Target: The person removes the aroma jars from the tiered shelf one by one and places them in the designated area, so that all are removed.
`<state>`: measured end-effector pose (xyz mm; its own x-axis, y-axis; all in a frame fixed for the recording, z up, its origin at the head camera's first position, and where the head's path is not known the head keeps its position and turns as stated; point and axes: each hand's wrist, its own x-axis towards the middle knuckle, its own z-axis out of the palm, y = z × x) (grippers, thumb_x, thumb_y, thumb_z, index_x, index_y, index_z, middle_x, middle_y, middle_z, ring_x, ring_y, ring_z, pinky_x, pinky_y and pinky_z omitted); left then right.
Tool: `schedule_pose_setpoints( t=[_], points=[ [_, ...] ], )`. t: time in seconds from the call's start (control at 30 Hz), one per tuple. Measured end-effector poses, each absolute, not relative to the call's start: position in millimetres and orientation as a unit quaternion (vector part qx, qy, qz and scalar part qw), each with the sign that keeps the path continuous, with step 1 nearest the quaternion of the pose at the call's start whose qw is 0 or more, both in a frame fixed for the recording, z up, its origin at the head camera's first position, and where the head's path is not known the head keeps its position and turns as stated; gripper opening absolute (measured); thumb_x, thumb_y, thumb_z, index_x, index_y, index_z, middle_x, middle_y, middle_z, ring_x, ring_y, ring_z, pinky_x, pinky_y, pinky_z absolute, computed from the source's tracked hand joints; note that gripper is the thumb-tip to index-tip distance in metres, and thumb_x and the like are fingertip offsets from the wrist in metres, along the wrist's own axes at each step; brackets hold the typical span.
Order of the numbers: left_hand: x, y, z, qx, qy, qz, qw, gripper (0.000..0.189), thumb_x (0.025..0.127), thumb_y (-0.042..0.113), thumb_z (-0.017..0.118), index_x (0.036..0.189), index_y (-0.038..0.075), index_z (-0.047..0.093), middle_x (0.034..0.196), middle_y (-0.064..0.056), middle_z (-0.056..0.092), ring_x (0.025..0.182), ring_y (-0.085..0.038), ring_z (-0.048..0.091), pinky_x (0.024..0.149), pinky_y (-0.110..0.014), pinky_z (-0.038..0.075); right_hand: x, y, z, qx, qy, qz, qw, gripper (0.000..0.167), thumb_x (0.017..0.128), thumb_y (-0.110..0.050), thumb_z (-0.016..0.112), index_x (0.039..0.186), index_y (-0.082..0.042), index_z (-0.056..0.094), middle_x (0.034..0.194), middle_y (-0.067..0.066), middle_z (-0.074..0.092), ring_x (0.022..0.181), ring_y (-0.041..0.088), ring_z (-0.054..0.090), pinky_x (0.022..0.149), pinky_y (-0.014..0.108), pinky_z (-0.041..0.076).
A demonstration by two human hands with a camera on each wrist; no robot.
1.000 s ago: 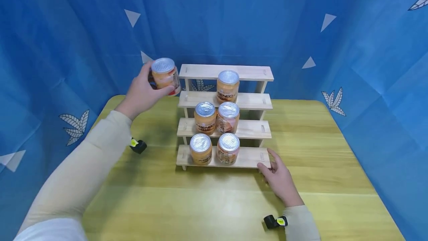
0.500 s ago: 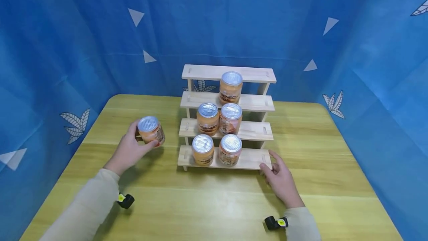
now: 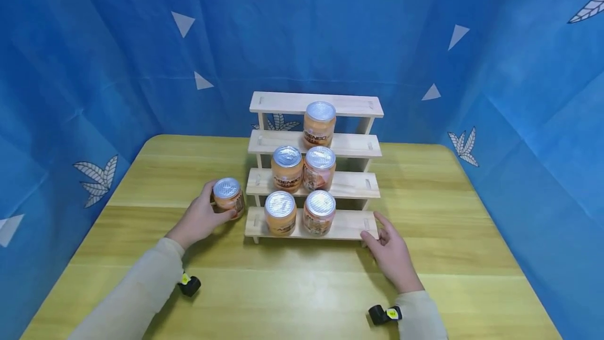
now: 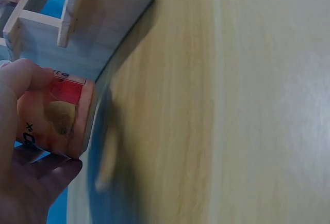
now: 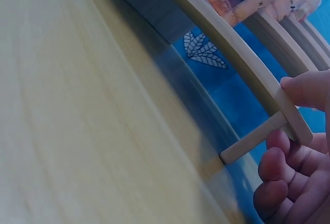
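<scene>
My left hand [image 3: 200, 218] grips a small orange jar [image 3: 229, 198] with a silver foil lid, low over the table just left of the stepped wooden rack [image 3: 351, 224]. In the left wrist view, thumb and fingers wrap the jar [image 4: 59, 111] close beside the rack's side panel [image 4: 105, 20]. At the right end of the bottom shelf, my right hand [image 3: 390, 253] pinches the board corner. The right wrist view has the thumb on top of the shelf board [image 5: 242, 61], with other fingers curled below it.
Two jars [image 3: 280, 214] stand on the bottom shelf, two more [image 3: 287, 169] on the second, and one jar [image 3: 319, 125] on the third. The top shelf [image 3: 313, 103] bears none. A blue curtain [image 3: 330, 25] hangs behind the table [image 3: 302, 287].
My left hand has brought the jar down from beside the top shelf to low over the table, then rightward toward the rack. The right hand stays on the bottom shelf's corner.
</scene>
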<state>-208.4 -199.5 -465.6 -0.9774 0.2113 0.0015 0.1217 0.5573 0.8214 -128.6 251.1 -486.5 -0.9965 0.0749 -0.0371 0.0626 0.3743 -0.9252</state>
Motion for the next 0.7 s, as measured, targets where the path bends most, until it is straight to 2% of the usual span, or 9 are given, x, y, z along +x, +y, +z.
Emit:
schedule_pose_setpoints(
  t=[0.23,0.33,0.47,0.57,0.7],
  points=[
    [-205,-202,-472,0.081,0.887,0.452,0.055,0.095,0.091,0.032,0.077,0.157,0.003,0.014,0.144,-0.027,0.044,0.132,-0.044,0.048,0.106,-0.059,0.042,-134,247,-486,-0.017,-0.833,0.553,-0.007,0.079,0.094,-0.038,0.073,0.157,-0.011,0.034,0.074,0.008,0.058,0.056,0.015,0.052,0.047,0.027,0.045],
    [-207,-201,-470,0.08,0.889,0.446,0.058,0.1,0.09,0.036,0.077,0.157,0.002,0.01,0.145,-0.031,0.042,0.133,-0.047,0.045,0.106,-0.061,0.04,-137,246,-484,-0.01,-0.845,0.534,0.007,0.079,0.093,-0.039,0.073,0.157,-0.012,0.035,0.08,0.007,0.058,0.059,0.016,0.052,0.049,0.027,0.046],
    [-211,-200,-456,0.092,0.897,0.424,0.085,0.12,0.087,0.046,0.079,0.16,0.009,-0.008,0.153,-0.032,0.032,0.141,-0.049,0.033,0.109,-0.066,0.032,-138,247,-482,-0.004,-0.864,0.503,0.023,0.083,0.091,-0.043,0.075,0.156,-0.01,0.035,0.086,0.007,0.057,0.066,0.018,0.053,0.055,0.028,0.048],
    [-213,-201,-436,0.114,0.904,0.398,0.102,0.124,0.087,0.047,0.078,0.16,0.016,-0.017,0.16,-0.029,0.022,0.146,-0.049,0.022,0.11,-0.07,0.027,-133,251,-483,-0.007,-0.868,0.497,0.014,0.088,0.09,-0.047,0.075,0.158,-0.009,0.032,0.091,0.009,0.059,0.073,0.019,0.058,0.061,0.03,0.052],
    [-215,-200,-393,0.155,0.92,0.348,0.088,0.101,0.095,0.032,0.072,0.163,0.011,-0.001,0.164,-0.023,0.017,0.149,-0.047,0.017,0.113,-0.069,0.022,-131,251,-482,-0.015,-0.867,0.498,-0.001,0.091,0.089,-0.048,0.075,0.159,-0.01,0.03,0.096,0.011,0.061,0.077,0.019,0.061,0.064,0.03,0.054]
  ],
)
